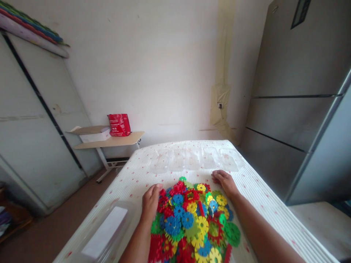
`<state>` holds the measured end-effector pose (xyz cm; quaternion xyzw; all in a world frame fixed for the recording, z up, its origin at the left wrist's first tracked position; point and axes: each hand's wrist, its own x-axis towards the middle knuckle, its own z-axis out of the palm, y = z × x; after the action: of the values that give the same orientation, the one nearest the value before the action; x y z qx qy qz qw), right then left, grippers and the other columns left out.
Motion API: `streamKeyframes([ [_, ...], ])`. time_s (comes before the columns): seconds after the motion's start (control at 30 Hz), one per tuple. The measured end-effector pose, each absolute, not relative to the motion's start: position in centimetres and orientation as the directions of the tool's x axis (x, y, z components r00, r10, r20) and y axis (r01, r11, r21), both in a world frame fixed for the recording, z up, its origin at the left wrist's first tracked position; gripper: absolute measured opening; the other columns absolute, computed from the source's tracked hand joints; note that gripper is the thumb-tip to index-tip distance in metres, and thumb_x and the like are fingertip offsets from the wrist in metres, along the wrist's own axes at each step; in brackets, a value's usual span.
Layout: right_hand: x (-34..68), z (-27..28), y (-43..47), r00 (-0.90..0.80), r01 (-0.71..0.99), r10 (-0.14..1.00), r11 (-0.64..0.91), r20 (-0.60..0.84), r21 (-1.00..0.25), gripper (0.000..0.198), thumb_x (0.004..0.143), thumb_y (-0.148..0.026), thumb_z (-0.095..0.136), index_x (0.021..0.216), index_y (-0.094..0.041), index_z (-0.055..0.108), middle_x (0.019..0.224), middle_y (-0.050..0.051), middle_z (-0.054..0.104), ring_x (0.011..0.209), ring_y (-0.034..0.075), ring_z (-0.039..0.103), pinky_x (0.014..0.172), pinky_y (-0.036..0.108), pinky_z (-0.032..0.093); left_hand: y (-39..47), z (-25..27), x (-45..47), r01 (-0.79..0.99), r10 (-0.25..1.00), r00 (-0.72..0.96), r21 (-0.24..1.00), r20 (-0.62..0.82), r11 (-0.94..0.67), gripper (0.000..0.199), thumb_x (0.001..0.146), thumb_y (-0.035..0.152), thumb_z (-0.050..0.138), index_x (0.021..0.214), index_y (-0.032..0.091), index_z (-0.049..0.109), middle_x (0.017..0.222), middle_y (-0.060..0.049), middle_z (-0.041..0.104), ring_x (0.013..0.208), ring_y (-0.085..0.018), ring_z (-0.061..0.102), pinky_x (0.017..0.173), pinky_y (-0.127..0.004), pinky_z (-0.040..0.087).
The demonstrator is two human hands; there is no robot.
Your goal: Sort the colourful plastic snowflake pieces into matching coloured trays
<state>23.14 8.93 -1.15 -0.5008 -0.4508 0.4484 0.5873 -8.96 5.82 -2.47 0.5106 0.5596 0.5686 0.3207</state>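
A heap of toothed plastic gear pieces [188,220] in red, blue, yellow and green fills the near middle of the table. At its left edge stands my left hand [150,199], thumb side up and against the red pieces; its other fingers are mostly hidden behind the back of the hand. My right hand [223,179] rests on the cloth beyond the heap's back right corner, fingers curled in, with nothing visible in them. A row of clear plastic trays [193,160] lies across the table just past both hands.
A striped, red-dotted cloth covers the table [131,182]. Left of my arm lies a clear plastic lid or box [120,208] with a white paper [105,232]. A grey refrigerator [287,109] stands at right. A side table [124,140] bears a red bag [119,125] and a box [94,136].
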Motion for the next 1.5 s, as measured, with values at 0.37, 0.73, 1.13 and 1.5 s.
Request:
streamKeyframes([
  [0.37,23.1,-0.9,9.1,0.179,-0.048,0.979,0.112,0.101,-0.993,0.031,0.059,-0.047,0.066,0.071,-0.019,0.060,0.074,0.004,0.066,0.067,0.017,0.060,0.069,0.033,0.049,6.2,-2.7,-9.0,0.233,0.934,-0.267,0.957,0.236,-0.175,0.047,0.077,0.054,0.045,0.086,0.013,0.067,0.090,-0.012,0.071,0.087,-0.025,0.065,0.079,-0.035,0.049],
  [0.73,23.2,-0.3,9.8,0.034,0.204,0.992,0.115,0.125,-0.972,0.019,0.062,-0.035,0.057,0.070,-0.019,0.062,0.061,0.000,0.062,0.057,0.015,0.057,0.061,0.031,0.048,6.8,-2.8,-8.9,0.190,0.937,-0.296,0.972,0.188,-0.136,0.045,0.074,0.052,0.047,0.084,0.013,0.067,0.089,-0.010,0.071,0.088,-0.025,0.065,0.077,-0.033,0.050],
  [1.13,25.5,1.6,1.4,-0.303,0.635,0.931,0.358,0.205,-0.685,0.051,0.078,-0.051,0.053,0.119,-0.021,0.056,0.127,0.011,0.052,0.113,0.027,0.050,0.093,0.040,0.042,7.6,-1.1,-9.4,0.056,0.980,-0.201,0.998,0.002,0.009,0.042,0.066,0.051,0.054,0.080,0.013,0.068,0.093,-0.013,0.070,0.091,-0.025,0.065,0.082,-0.038,0.049],
  [1.5,25.7,0.2,4.0,-0.276,0.696,0.939,0.344,0.207,-0.631,0.051,0.086,-0.055,0.034,0.108,-0.019,0.063,0.107,0.011,0.065,0.099,0.025,0.059,0.087,0.037,0.044,4.7,-2.2,-9.8,0.191,0.981,-0.158,0.978,0.110,-0.078,0.047,0.076,0.053,0.047,0.100,0.017,0.064,0.109,-0.009,0.067,0.105,-0.023,0.059,0.094,-0.033,0.043],
])
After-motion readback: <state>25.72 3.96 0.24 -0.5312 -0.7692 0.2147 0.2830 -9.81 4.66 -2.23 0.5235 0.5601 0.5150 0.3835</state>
